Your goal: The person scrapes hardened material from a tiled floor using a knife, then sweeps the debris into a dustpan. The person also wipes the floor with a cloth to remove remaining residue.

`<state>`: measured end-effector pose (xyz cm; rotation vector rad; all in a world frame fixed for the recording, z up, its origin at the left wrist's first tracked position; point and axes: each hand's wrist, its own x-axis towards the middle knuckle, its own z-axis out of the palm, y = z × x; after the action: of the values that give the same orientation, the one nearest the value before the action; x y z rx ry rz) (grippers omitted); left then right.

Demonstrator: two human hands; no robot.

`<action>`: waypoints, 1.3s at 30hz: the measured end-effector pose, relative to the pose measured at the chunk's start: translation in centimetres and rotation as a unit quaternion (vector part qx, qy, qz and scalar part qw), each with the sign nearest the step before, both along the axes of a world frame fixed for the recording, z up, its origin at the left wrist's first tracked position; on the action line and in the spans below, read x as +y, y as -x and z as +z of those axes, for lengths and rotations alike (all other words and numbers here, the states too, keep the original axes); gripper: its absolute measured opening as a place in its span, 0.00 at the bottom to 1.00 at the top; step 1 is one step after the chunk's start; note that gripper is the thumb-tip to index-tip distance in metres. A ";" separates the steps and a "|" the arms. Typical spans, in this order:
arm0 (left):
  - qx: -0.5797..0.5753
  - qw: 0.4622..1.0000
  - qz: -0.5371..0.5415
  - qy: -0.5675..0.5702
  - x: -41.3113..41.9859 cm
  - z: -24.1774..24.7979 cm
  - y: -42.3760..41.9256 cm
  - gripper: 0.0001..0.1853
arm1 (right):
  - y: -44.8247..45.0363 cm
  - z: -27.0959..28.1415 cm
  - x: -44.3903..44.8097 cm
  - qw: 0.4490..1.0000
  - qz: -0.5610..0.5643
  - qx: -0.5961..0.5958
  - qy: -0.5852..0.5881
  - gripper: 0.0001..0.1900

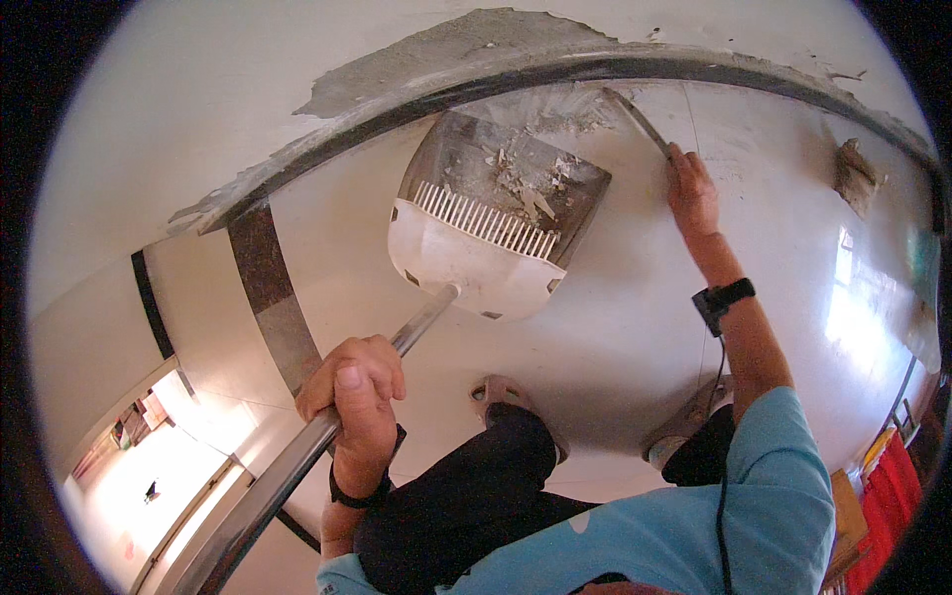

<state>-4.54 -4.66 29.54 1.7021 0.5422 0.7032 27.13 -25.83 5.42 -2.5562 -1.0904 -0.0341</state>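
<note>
My left hand (pixel 358 405) grips the metal handle (pixel 424 321) of a long-handled dustpan. The white-backed dustpan (pixel 476 256) lies on the tiled floor, its comb teeth (pixel 483 223) facing the wall. Flakes of plaster and dust (pixel 524 182) rest in its dark tray. Farther right, my right hand (pixel 693 190) holds a thin flat tool (pixel 639 119), possibly a scraper or blade; its tip touches the floor by the skirting. Loose dust and plaster crumbs (pixel 580 119) lie between that tip and the pan's front edge.
Peeled paint bares a grey patch (pixel 461 56) on the wall above the dark skirting (pixel 520 80). A crumpled brown object (pixel 857 177) sits on the floor at right. Red fabric (pixel 889 506) and a brown box (pixel 846 513) stand lower right. A bright doorway (pixel 178 454) opens at lower left.
</note>
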 end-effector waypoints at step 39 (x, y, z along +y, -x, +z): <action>0.010 1.000 0.004 0.008 0.2 -0.2 0.0 0.22 | 4.1 1.8 4.3 0.984 0.160 0.077 -0.010 0.21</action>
<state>-4.54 -4.44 29.38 1.6948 0.5679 0.6863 23.01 -21.51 7.24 -2.2922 -1.4128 0.2282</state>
